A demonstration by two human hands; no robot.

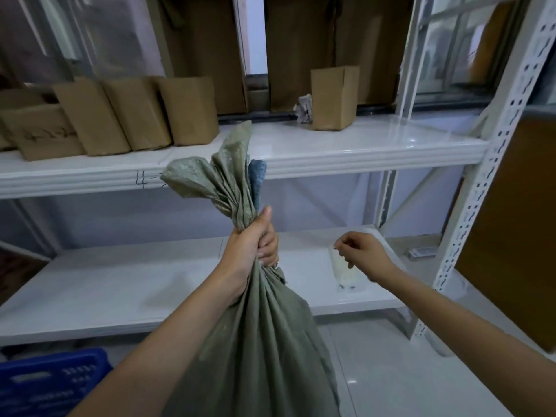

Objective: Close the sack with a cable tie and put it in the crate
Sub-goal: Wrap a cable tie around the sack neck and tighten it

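Note:
A grey-green woven sack [264,341] hangs in the middle of the view, its neck gathered and twisted. My left hand [252,245] is clenched around that neck, and the loose mouth fans out above my fist. My right hand [364,254] is out to the right over the lower shelf, fingers curled and pinched at the far end of a clear packet of pale cable ties [346,275] lying there. Whether a tie is between the fingertips is not visible. The blue plastic crate [51,380] stands on the floor at the bottom left, partly cut off.
White metal shelving fills the view: a lower shelf [120,281] and an upper shelf [361,145] with several cardboard boxes [186,109] and a crumpled rag [305,108]. A perforated upright post [481,191] stands at the right. Pale tiled floor [391,371] lies below.

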